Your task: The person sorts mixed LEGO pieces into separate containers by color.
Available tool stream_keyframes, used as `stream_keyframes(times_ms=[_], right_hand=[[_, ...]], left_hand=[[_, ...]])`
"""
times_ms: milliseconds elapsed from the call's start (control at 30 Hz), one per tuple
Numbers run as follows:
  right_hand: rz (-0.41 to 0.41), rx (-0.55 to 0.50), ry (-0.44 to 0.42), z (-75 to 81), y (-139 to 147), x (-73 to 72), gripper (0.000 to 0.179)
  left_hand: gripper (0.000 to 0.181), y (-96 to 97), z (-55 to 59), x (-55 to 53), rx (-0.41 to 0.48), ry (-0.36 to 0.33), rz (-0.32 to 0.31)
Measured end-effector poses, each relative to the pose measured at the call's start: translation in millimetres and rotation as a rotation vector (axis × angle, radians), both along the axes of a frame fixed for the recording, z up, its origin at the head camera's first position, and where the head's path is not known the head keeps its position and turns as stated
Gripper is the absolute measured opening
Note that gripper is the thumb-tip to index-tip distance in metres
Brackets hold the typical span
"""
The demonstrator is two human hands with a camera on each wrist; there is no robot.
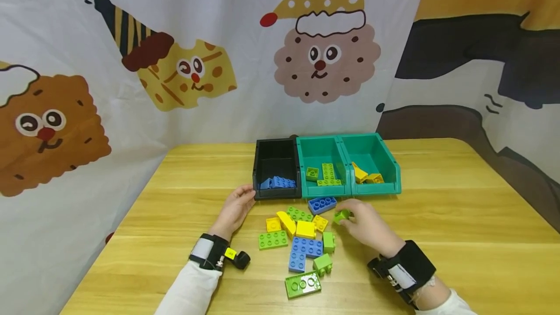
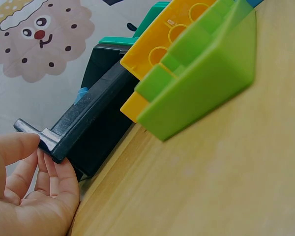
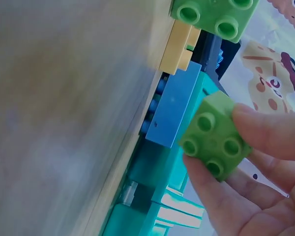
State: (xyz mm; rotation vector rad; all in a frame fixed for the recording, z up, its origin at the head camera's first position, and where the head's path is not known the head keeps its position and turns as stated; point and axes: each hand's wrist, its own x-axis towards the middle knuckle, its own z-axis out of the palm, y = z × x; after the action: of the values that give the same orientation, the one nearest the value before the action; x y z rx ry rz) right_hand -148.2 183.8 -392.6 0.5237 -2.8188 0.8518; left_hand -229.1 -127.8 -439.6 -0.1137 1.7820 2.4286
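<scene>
My right hand (image 1: pixel 367 222) pinches a small square light-green building brick (image 3: pixel 211 135) between thumb and fingertips, studs showing in the right wrist view. It hovers just in front of the teal bins, right of a blue brick (image 1: pixel 322 205). My left hand (image 1: pixel 234 210) grips the front left corner of the black bin (image 2: pixel 101 118), thumb on the rim and fingers curled below. Between the hands lie loose bricks: a yellow one (image 1: pixel 306 229), a flat green one (image 1: pixel 273 240), blue ones (image 1: pixel 307 246) and a green one (image 1: pixel 303 284) nearest me.
The black bin holds blue bricks (image 1: pixel 282 182). Beside it, the middle teal bin (image 1: pixel 321 145) holds green bricks (image 1: pixel 329 175) and the right teal bin (image 1: pixel 372 152) holds yellow ones (image 1: pixel 360 173). A cartoon-printed curtain (image 1: pixel 245 120) hangs behind the wooden table (image 1: pixel 455 208).
</scene>
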Motion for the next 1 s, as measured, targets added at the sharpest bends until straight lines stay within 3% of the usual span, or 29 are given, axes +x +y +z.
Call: stream_keyframes(times_ms=[200,467,833,1000], right_hand=[[-0.021,-0.03,0.039,-0.5,4,0.2,0.024],[-0.011,-0.03,0.109,6.1,6,-11.3,0.025],[-0.018,0.029,0.086,33.4,0,-44.8,0.027],[-0.018,0.07,0.096,37.7,-2,-64.7,0.027]], left_hand=[[0.021,1.7,-3.8,0.8,-0.016,-0.002,-0.009],[0.027,2.7,-4.0,0.6,-0.033,-0.006,-0.009],[0.023,1.0,-4.1,0.1,-0.015,0.01,-0.008],[0.023,0.8,-2.1,-1.4,-0.014,0.014,-0.002]])
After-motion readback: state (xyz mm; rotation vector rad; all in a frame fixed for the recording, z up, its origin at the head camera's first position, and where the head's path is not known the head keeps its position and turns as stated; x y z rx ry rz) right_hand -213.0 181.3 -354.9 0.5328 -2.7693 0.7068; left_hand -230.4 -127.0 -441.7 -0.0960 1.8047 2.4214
